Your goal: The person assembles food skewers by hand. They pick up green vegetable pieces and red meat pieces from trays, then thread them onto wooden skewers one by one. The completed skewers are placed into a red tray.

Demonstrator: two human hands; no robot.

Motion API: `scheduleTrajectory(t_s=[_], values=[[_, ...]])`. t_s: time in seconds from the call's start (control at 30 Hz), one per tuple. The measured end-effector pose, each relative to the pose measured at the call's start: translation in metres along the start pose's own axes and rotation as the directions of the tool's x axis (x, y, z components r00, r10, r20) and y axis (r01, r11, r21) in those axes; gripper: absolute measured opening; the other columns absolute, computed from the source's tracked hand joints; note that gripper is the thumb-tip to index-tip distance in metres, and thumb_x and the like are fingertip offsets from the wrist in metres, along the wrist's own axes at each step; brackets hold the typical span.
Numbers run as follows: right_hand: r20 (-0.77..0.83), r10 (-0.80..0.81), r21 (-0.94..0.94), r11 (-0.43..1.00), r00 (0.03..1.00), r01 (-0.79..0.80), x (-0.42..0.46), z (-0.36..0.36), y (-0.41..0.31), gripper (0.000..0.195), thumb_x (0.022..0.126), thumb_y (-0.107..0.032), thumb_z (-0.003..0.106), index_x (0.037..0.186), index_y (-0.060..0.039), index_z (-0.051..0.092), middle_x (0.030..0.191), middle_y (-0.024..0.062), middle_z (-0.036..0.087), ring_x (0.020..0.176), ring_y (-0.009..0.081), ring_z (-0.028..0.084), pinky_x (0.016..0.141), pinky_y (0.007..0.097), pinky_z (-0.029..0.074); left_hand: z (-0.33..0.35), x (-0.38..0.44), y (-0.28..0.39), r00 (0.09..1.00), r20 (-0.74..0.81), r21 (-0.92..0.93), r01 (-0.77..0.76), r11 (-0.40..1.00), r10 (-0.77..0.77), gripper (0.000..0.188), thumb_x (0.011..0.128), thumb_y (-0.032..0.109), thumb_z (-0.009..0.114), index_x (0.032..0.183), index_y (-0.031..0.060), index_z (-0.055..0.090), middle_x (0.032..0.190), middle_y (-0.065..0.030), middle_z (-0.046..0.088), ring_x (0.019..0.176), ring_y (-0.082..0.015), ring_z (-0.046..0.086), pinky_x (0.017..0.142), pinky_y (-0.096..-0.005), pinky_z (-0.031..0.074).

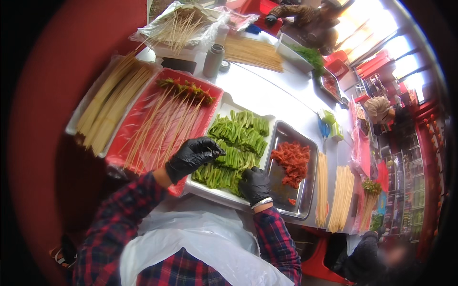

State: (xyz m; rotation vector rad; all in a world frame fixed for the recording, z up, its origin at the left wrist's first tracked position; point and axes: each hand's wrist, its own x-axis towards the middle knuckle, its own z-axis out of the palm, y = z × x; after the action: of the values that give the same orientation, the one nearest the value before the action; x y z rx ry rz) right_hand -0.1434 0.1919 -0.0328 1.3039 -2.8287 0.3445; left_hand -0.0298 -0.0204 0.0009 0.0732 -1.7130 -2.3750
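My left hand (195, 157), in a black glove, hovers over the left side of a white tray (232, 203) of cut green vegetable pieces (238, 134). Its thumb and fingertips meet; whether something small is between them is unclear. Curled down at the tray's right front edge, my right hand (256, 186), also gloved, touches the greens. Its fingertips are hidden. To the right, a steel tray (273, 186) holds reddish strips of what looks like raw meat (291, 162). On the left, a red tray (121, 143) lined with clear plastic holds several skewers (166, 125) topped with green and red food.
Bare bamboo sticks (114, 102) fill a tray at far left; more bundles (341, 200) lie right of the steel tray. A thermos flask (214, 60) and blue-handled scissors (323, 128) stand on the table beyond. Other people (311, 25) work across the table and at right.
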Motion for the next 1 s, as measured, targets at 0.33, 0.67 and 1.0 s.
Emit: scheduleTrajectory(t_s=[0.33, 0.67, 1.0], values=[[0.174, 0.247, 0.82, 0.5, 0.953, -0.279, -0.014, -0.022, 0.014, 0.008, 0.069, 0.003, 0.058, 0.077, -0.0005, 0.057, 0.069, 0.0073, 0.059, 0.062, 0.0158, 0.058, 0.06, 0.0268, 0.047, 0.012, -0.004, -0.038, 0.991, 0.091, -0.08, 0.107, 0.991, -0.1, 0.019, 0.082, 0.006, 0.059, 0.101, 0.0011, 0.056, 0.094, -0.0055, 0.063, 0.083, -0.0093, 0.058, 0.071, -0.0203, 0.046], [0.345, 0.18, 0.933, 0.043, 0.921, -0.358, -0.023, -0.045, -0.001, 0.01, 0.074, 0.006, 0.057, 0.083, 0.0015, 0.056, 0.074, 0.0068, 0.06, 0.067, 0.0139, 0.059, 0.063, 0.0253, 0.048, 0.044, 0.01, -0.049, 0.912, 0.355, -0.203, 0.288, 0.936, -0.203, 0.041, 0.084, 0.001, 0.052, 0.124, -0.0002, 0.042, 0.121, -0.0094, 0.05, 0.11, -0.0171, 0.048, 0.092, -0.0296, 0.04], [0.045, 0.051, 0.596, 0.8, 0.998, -0.068, -0.009, -0.017, -0.007, 0.014, 0.069, -0.003, 0.06, 0.082, -0.0084, 0.061, 0.082, 0.0086, 0.059, 0.075, 0.0234, 0.058, 0.066, 0.0294, 0.045, 0.024, 0.006, -0.018, 0.975, 0.002, -0.136, 0.222, 0.966, -0.224, 0.022, 0.085, 0.008, 0.053, 0.104, -0.0011, 0.06, 0.081, -0.0061, 0.063, 0.068, -0.0108, 0.058, 0.066, -0.0241, 0.049]])
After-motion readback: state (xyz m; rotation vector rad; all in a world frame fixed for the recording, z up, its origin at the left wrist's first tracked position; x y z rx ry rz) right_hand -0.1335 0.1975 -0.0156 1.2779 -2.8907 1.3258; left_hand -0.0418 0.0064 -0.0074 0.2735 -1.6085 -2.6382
